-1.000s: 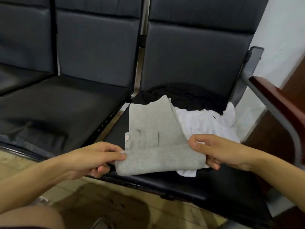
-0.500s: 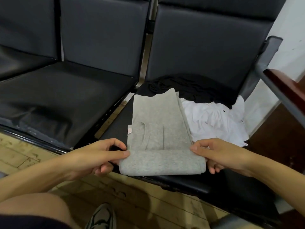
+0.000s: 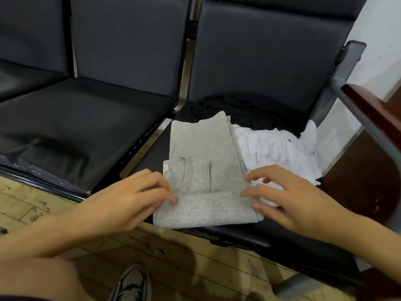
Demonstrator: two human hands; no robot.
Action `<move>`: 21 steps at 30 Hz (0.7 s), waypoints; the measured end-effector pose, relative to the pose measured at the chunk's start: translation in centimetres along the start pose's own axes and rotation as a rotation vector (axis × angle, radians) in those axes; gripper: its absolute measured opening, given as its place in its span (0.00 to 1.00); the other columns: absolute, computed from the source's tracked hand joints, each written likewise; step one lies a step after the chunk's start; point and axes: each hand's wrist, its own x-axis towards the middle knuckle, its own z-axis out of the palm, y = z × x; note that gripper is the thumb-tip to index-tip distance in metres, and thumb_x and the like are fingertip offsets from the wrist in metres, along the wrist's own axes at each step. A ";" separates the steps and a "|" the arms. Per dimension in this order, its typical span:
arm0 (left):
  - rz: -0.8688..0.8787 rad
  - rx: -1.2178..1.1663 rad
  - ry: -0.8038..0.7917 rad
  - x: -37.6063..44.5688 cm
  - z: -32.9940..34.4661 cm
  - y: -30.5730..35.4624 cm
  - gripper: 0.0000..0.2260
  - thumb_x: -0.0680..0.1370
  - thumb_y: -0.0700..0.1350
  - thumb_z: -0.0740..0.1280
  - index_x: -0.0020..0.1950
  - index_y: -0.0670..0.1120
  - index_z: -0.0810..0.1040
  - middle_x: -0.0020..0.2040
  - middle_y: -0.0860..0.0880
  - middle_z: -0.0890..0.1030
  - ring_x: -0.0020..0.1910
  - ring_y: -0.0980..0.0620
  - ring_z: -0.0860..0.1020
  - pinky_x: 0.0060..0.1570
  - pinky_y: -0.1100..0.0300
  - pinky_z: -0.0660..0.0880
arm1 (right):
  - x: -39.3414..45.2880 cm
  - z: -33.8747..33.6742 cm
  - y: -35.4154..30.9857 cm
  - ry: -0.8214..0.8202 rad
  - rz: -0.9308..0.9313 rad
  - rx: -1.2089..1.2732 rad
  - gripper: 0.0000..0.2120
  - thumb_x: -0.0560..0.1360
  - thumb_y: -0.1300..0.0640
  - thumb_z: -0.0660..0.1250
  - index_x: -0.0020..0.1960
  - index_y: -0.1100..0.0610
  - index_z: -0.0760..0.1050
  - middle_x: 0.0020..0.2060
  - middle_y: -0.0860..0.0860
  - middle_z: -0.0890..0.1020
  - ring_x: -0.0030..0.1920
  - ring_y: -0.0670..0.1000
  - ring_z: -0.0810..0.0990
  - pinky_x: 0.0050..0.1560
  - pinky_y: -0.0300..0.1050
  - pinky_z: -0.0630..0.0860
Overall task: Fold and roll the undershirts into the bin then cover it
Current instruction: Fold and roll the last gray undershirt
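With both hands' fingers, left hand and right hand, pressing the rolled near edge of the grey undershirt on the black seat, the roll should advance evenly, kept tight and square.

Grey undershirt: soft matt knit cloth. Bench: smooth black leatherette, slight sheen. Floor: worn wood planks. Armrest: glossy wood.
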 end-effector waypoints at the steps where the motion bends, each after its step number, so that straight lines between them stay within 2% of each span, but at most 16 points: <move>1: 0.036 0.024 -0.013 -0.1 0.2 0.0 0.14 0.86 0.51 0.59 0.68 0.52 0.79 0.64 0.55 0.75 0.60 0.54 0.76 0.57 0.58 0.76 | -0.1 0.1 -0.1 -0.049 -0.066 -0.030 0.18 0.84 0.39 0.60 0.70 0.43 0.75 0.71 0.45 0.72 0.67 0.44 0.74 0.62 0.41 0.77; 3: 0.045 0.053 -0.063 -0.6 0.7 0.4 0.20 0.86 0.57 0.60 0.74 0.52 0.74 0.71 0.53 0.73 0.68 0.53 0.73 0.65 0.55 0.73 | -0.3 0.8 -0.4 -0.159 -0.129 -0.075 0.23 0.83 0.36 0.60 0.75 0.43 0.70 0.75 0.46 0.70 0.72 0.46 0.71 0.69 0.41 0.71; 6: 0.000 0.055 -0.135 -1.2 1.6 0.7 0.30 0.82 0.66 0.63 0.79 0.51 0.67 0.77 0.53 0.68 0.73 0.54 0.69 0.71 0.56 0.68 | -0.7 2.2 -0.5 -0.198 -0.100 -0.034 0.25 0.83 0.37 0.61 0.78 0.44 0.67 0.75 0.43 0.69 0.73 0.43 0.69 0.71 0.40 0.69; 9: -0.025 0.017 -0.103 -1.1 2.4 0.4 0.27 0.82 0.63 0.64 0.78 0.53 0.68 0.75 0.55 0.70 0.72 0.55 0.70 0.69 0.57 0.69 | -0.2 3.0 -0.2 -0.128 -0.028 0.093 0.22 0.84 0.39 0.62 0.75 0.43 0.70 0.72 0.37 0.72 0.71 0.38 0.71 0.69 0.38 0.70; 11: -0.095 -0.021 -0.072 -0.8 2.1 0.1 0.23 0.82 0.62 0.63 0.76 0.57 0.66 0.71 0.61 0.70 0.69 0.61 0.70 0.68 0.61 0.69 | 0.2 2.9 -0.1 -0.113 0.017 0.149 0.19 0.83 0.40 0.63 0.72 0.42 0.73 0.67 0.35 0.75 0.67 0.37 0.74 0.66 0.38 0.73; 14: -0.190 -0.077 -0.028 -0.2 1.3 -0.3 0.18 0.81 0.63 0.61 0.70 0.62 0.66 0.63 0.66 0.71 0.62 0.63 0.72 0.62 0.63 0.72 | 0.9 2.3 0.2 -0.087 0.105 0.224 0.12 0.83 0.42 0.61 0.64 0.40 0.77 0.56 0.34 0.81 0.56 0.38 0.80 0.56 0.39 0.77; 17: -0.246 -0.243 0.022 0.9 0.9 -0.6 0.13 0.81 0.62 0.60 0.65 0.63 0.68 0.55 0.63 0.77 0.55 0.61 0.77 0.52 0.59 0.77 | 2.5 1.4 1.0 -0.059 0.222 0.352 0.09 0.83 0.45 0.61 0.56 0.42 0.79 0.49 0.37 0.82 0.50 0.44 0.82 0.48 0.41 0.78; 19: -0.325 -0.376 0.065 1.5 1.0 -0.8 0.13 0.81 0.63 0.59 0.65 0.64 0.65 0.46 0.57 0.81 0.44 0.55 0.81 0.41 0.53 0.78 | 3.9 1.0 1.6 -0.029 0.280 0.409 0.07 0.83 0.48 0.62 0.54 0.44 0.80 0.47 0.40 0.82 0.47 0.45 0.81 0.46 0.38 0.77; 21: -0.433 -0.461 0.103 2.2 1.1 -1.1 0.15 0.83 0.61 0.59 0.68 0.62 0.62 0.38 0.56 0.81 0.34 0.53 0.79 0.33 0.54 0.76 | 5.3 0.9 2.3 -0.024 0.341 0.457 0.05 0.83 0.51 0.65 0.52 0.46 0.80 0.46 0.41 0.82 0.43 0.41 0.80 0.43 0.34 0.75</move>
